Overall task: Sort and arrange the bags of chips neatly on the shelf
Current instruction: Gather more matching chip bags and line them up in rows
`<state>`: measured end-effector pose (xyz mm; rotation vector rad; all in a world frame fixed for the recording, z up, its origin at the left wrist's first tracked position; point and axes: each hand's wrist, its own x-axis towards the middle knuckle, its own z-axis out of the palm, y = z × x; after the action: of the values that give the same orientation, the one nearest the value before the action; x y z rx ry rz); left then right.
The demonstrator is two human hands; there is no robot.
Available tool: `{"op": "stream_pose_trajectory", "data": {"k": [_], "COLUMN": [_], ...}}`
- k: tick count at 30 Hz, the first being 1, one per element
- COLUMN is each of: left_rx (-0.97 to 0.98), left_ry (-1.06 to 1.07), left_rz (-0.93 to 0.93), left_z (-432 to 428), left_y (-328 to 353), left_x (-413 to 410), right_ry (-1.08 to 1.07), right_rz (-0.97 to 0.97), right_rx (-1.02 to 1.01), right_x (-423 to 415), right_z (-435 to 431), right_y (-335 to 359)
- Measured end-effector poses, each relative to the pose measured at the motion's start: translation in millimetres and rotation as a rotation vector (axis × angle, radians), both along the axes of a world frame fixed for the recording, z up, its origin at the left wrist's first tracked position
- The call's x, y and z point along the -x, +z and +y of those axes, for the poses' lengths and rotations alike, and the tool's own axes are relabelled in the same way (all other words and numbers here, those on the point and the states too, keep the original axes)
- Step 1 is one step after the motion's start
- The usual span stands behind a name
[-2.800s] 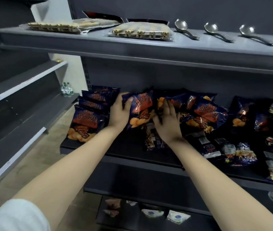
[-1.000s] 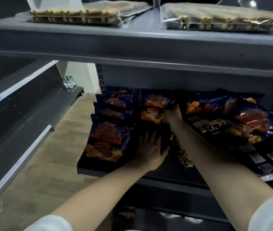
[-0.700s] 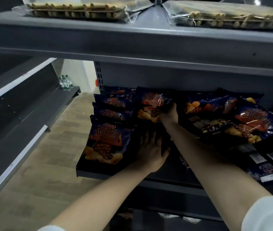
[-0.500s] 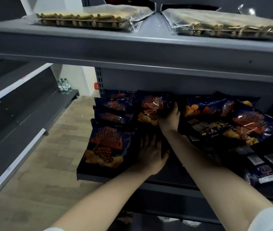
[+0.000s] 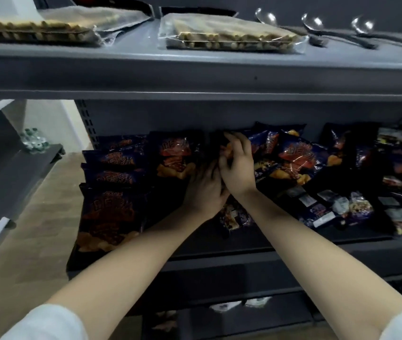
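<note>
Dark blue chip bags with red logos stand in a tidy column at the shelf's left end (image 5: 111, 177), the largest-looking one in front (image 5: 110, 217). One more bag (image 5: 175, 155) stands upright beside them. A loose pile of the same bags (image 5: 295, 158) lies to the right. My right hand (image 5: 238, 168) curls its fingers round a dark chip bag (image 5: 227, 146) at the left edge of that pile. My left hand (image 5: 203, 192) lies just beside and partly under it, fingers stretched forward on the dark shelf; its fingertips are hidden in shadow.
Small snack packets (image 5: 317, 209) are scattered along the shelf's front edge (image 5: 293, 253) at right. The upper shelf (image 5: 195, 74) overhangs close above, carrying two clear packs of wafer sticks (image 5: 227, 33) and three metal spoons (image 5: 317, 28). Wooden floor lies to the left.
My right hand left the upright bag and moved right, closing on a bag at the pile's edge. My left hand slid forward from the shelf front to meet it.
</note>
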<state>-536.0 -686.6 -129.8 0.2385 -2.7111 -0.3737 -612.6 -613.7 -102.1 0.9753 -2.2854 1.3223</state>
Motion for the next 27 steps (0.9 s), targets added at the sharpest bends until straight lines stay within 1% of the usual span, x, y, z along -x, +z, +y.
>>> {"op": "stream_pose_trajectory", "data": {"k": [4, 7, 10, 14, 17, 20, 22, 27], "left_rx": [0.025, 0.067, 0.057, 0.029, -0.009, -0.111, -0.15, -0.175], "left_ry": [-0.07, -0.112, -0.1, -0.061, -0.051, -0.08, -0.063, -0.008], "left_rz": [0.015, -0.065, -0.128, -0.152, -0.12, -0.069, -0.012, 0.147], "left_z": [17.7, 32.5, 43.8, 50.2, 46.9, 43.5, 42.5, 36.9], "left_y": [3.1, 2.6, 0.0, -3.7, -4.0, -0.6, 5.3, 25.8], "left_x": [28.0, 42.9, 54.2, 63.1, 67.4, 69.8, 69.2, 69.4], "right_ry": [-0.134, -0.211, -0.281, -0.329, -0.342, -0.352, -0.355, -0.331], "right_rz": [-0.041, -0.055, -0.042, 0.016, 0.025, -0.007, -0.02, -0.09], "right_rx": [-0.062, -0.21, -0.36, -0.439, -0.448, -0.447, -0.446, -0.394], "right_x": [14.8, 22.5, 23.6, 20.1, 18.1, 18.7, 18.7, 17.5], "right_z": [53.0, 89.3, 116.3, 137.3, 144.7, 147.7, 148.0, 145.5], "right_y": [-1.8, -5.4, -9.9, -14.8, -17.6, -19.9, -20.2, -18.2]}}
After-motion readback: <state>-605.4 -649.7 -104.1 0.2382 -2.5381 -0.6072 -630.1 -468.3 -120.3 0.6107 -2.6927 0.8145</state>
